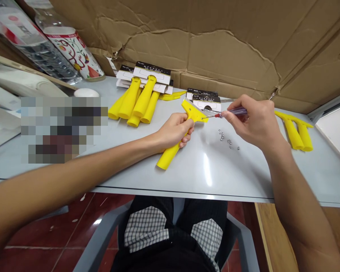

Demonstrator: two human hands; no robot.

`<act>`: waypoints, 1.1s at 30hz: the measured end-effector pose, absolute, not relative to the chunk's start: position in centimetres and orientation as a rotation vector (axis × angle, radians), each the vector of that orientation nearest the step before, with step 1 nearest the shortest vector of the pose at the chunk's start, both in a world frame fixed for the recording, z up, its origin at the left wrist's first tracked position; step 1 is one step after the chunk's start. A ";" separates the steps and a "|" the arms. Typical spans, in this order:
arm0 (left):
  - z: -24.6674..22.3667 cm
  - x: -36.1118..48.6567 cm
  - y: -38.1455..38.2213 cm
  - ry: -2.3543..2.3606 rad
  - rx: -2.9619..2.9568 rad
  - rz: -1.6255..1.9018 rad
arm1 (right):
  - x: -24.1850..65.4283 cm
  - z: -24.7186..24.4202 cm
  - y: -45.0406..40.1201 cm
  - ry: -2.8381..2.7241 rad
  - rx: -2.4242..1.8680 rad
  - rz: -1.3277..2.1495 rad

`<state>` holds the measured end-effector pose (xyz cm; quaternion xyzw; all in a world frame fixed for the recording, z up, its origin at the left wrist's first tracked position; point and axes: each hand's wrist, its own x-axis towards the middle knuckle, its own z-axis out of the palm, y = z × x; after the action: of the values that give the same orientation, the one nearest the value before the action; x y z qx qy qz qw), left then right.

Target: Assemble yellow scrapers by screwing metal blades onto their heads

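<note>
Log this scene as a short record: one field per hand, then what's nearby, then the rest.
Left hand: holds a yellow scraper by its grip
Right hand: holds a small screwdriver, tip at the scraper's head
Nearby: small metal screws scattered on the table
Rest: pile of yellow scrapers, more yellow scrapers at right, white cards, cardboard behind the table

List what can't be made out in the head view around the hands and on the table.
Head view:
Middle of the yellow scraper: hidden by the left hand.
Screwdriver tip on the scraper blade: too small to tell.
Small metal screws: too small to identify.
Printed cards: text too small to read.
Pixelated patch: blurs whatever lies there.
</note>
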<state>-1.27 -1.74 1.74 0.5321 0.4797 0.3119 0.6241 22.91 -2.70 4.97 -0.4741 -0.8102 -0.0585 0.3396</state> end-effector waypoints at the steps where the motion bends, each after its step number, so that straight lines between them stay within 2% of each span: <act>1: 1.8 -1.3 -1.8 1.102 1.226 0.717 | 22.8 5.0 -2.8 -2.114 -1.228 -0.147; 6: 1.9 -1.2 -1.8 1.113 1.221 0.721 | 22.9 5.3 -3.0 -2.186 -1.192 -0.024; 18: 1.7 -1.2 -1.6 1.106 1.237 0.708 | 23.2 5.4 -2.8 -2.189 -1.281 -0.082; 27: 1.6 -1.3 -1.7 1.090 1.253 0.680 | 24.1 5.4 -2.5 -2.509 -1.301 0.174; 33: 1.5 -1.4 -1.3 1.092 1.286 0.649 | 24.6 6.0 -2.1 -2.481 -1.323 0.277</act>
<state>-1.42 -1.31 1.47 0.5589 0.4748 0.2821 0.6186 24.63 -2.15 5.99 -0.4624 -0.8672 0.0969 0.1577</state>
